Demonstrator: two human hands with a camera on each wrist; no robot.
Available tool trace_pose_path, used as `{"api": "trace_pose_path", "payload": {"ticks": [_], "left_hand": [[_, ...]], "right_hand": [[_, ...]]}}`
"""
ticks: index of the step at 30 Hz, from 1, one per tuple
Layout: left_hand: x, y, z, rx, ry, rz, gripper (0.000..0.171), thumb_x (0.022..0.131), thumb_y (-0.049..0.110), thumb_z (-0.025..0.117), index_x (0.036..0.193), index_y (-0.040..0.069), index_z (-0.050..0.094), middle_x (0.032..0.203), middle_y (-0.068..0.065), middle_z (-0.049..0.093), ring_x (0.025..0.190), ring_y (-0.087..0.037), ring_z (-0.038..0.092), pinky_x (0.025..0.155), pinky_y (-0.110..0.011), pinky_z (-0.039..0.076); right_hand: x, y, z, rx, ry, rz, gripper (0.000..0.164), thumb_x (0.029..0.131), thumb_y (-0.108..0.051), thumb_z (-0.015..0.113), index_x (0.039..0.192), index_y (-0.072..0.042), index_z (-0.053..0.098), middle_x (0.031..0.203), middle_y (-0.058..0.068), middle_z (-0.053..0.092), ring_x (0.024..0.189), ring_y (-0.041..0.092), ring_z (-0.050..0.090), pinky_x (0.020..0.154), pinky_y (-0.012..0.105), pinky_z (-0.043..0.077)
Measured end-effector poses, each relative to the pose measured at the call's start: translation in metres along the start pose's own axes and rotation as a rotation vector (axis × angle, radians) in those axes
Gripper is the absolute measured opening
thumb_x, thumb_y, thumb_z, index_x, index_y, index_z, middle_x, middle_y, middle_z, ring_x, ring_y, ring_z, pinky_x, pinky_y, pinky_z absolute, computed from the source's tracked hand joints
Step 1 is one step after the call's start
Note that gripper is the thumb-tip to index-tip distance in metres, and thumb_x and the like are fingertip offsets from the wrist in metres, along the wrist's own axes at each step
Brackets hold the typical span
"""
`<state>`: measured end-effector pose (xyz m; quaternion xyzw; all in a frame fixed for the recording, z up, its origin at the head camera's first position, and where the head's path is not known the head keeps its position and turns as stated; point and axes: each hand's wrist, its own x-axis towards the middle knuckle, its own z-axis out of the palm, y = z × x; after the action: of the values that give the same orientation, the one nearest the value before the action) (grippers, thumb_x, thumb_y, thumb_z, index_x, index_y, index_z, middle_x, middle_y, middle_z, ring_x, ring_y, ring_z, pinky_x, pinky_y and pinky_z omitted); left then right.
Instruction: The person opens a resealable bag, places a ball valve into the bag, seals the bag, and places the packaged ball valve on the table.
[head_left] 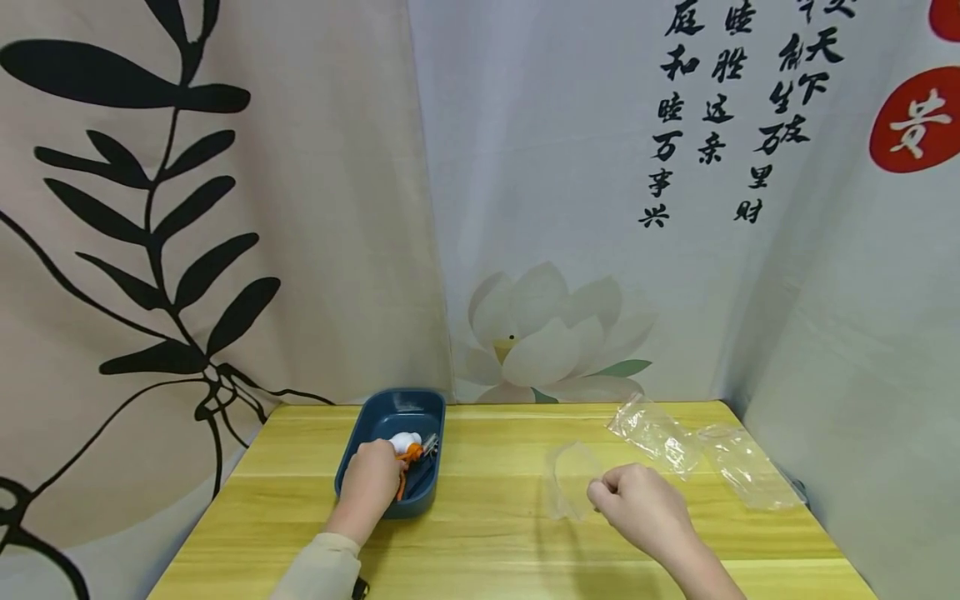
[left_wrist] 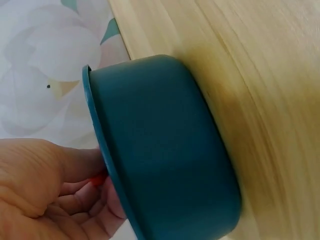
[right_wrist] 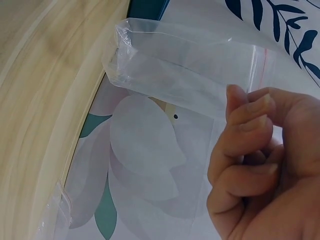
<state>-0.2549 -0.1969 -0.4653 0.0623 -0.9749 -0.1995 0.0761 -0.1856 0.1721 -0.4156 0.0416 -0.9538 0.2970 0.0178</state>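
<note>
My left hand (head_left: 367, 487) reaches over the near left rim into a dark blue plastic tub (head_left: 422, 505). There it pinches the orange part of a keychain (head_left: 412, 452), which has a white rounded piece and a silver metal clasp. In the left wrist view the tub's wall (left_wrist: 160, 145) hides most of the keychain; only an orange-red bit (left_wrist: 98, 178) shows between thumb and fingers. My right hand (head_left: 648, 510) holds a clear zip bag (right_wrist: 185, 62) by its mouth end, above the table. The bag looks flat, with nothing visible inside.
Two more clear plastic bags (head_left: 660, 435) (head_left: 750, 465) lie at the back right of the wooden table (head_left: 495, 550). A printed curtain (head_left: 345, 208) stands right behind the table's back edge and along its sides. Something small and dark (head_left: 801, 488) shows at the right edge.
</note>
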Motion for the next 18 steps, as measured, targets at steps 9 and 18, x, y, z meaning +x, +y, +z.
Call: {"api": "trace_pose_path", "payload": {"ticks": [9, 18], "left_hand": [[0.004, -0.013, 0.005, 0.029, 0.116, 0.055, 0.017, 0.098, 0.017, 0.078, 0.097, 0.000, 0.080, 0.087, -0.016, 0.078, 0.078, -0.033, 0.075, 0.071, -0.049, 0.062], [-0.018, -0.014, -0.015, -0.043, 0.226, 0.118, 0.013, 0.099, 0.013, 0.077, 0.102, 0.001, 0.080, 0.094, -0.015, 0.079, 0.084, -0.035, 0.074, 0.081, -0.054, 0.061]], "right_hand": [[0.001, 0.002, 0.003, 0.006, -0.003, -0.022, 0.047, 0.092, -0.017, 0.060, 0.054, -0.023, 0.033, 0.048, -0.011, 0.024, 0.052, 0.009, 0.013, 0.052, 0.023, 0.009], [0.002, 0.002, 0.002, 0.005, -0.008, -0.024, 0.046, 0.092, -0.017, 0.059, 0.054, -0.023, 0.033, 0.048, -0.012, 0.024, 0.052, 0.009, 0.014, 0.051, 0.023, 0.009]]}}
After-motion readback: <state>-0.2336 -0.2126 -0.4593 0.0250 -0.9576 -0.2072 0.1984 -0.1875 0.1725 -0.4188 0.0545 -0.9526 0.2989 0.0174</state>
